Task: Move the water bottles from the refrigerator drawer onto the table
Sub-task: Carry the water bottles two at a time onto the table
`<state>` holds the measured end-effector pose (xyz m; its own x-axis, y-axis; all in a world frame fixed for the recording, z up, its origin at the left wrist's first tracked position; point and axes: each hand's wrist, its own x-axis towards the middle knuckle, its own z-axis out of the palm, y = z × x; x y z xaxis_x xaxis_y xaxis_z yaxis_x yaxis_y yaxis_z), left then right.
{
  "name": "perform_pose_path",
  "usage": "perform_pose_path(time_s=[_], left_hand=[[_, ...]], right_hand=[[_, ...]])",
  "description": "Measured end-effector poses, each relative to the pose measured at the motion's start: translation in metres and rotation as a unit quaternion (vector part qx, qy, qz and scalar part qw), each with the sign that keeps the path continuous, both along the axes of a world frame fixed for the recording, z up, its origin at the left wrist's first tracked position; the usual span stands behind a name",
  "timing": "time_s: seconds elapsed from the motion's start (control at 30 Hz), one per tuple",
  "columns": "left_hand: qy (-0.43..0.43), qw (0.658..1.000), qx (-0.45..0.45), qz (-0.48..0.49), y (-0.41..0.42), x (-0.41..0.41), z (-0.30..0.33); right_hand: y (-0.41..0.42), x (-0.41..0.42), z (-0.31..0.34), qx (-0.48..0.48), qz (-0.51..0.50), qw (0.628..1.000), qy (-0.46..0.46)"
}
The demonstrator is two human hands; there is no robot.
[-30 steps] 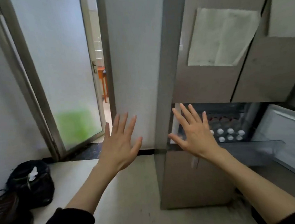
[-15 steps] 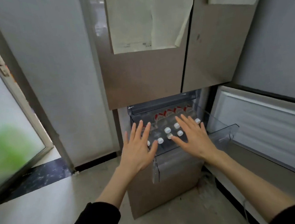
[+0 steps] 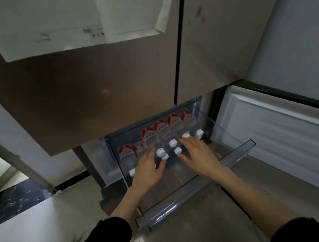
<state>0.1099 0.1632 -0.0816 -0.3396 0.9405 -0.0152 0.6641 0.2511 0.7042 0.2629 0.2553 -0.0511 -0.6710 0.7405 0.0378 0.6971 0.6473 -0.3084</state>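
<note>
A clear plastic refrigerator drawer (image 3: 199, 198) is pulled out low in front of me. Several water bottles (image 3: 172, 143) with white caps and red-and-white labels lie in it, caps toward me. My left hand (image 3: 149, 169) hovers flat over the left bottles, fingers spread, a fingertip near one cap (image 3: 165, 156). My right hand (image 3: 197, 156) reaches over the right bottles with fingers apart, its tips close to a cap (image 3: 185, 135). Neither hand grips anything. The table is out of view.
The brown upper refrigerator doors (image 3: 95, 87) overhang the drawer, with white paper sheets (image 3: 70, 22) stuck on them. An open lower door (image 3: 280, 140) stands at the right. A doorway with a dark threshold (image 3: 14, 197) lies at the left.
My view swung from the doorway to the refrigerator and closed in. Both hands moved forward and down over the bottles in the drawer.
</note>
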Motion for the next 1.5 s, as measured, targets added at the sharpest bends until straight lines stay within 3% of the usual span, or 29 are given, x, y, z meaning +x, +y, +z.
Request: perform_pose_path(time_s=[0.13,0.27,0.37,0.43,0.53,0.6,0.77,1.07,1.3,1.5], left_hand=[[-0.108,0.989,-0.020,0.095,0.036,-0.002,-0.014],[-0.305,0.915,-0.058,0.256,0.065,0.002,-0.020],[-0.383,0.866,-0.062,0.314,0.079,0.004,-0.023],[-0.428,0.833,-0.053,0.347,0.086,0.008,-0.024],[-0.486,0.787,-0.041,0.377,0.093,0.013,-0.028],[-0.492,0.779,-0.031,0.389,0.098,0.015,-0.029],[-0.413,0.811,-0.025,0.414,0.092,0.016,-0.026],[-0.082,0.917,0.001,0.389,0.043,0.035,0.009],[0.061,0.920,0.085,0.379,0.023,0.036,0.059],[0.124,0.926,0.075,0.349,0.002,0.036,0.081]], right_hand=[[0.044,-0.020,-0.010,-0.145,-0.014,0.989,0.001],[0.077,-0.039,-0.029,-0.264,-0.028,0.964,-0.006],[0.090,-0.053,-0.043,-0.329,-0.081,0.941,0.017],[0.095,-0.062,-0.050,-0.408,-0.125,0.902,0.062],[0.101,-0.071,-0.053,-0.545,-0.209,0.797,0.156],[0.106,-0.073,-0.054,-0.569,-0.227,0.770,0.177],[0.111,-0.066,-0.045,-0.556,-0.186,0.796,0.149],[0.094,-0.027,-0.008,-0.312,-0.071,0.940,0.117],[0.085,-0.007,0.051,-0.097,-0.004,0.983,0.158],[0.073,-0.011,0.080,-0.023,0.053,0.987,0.153]])
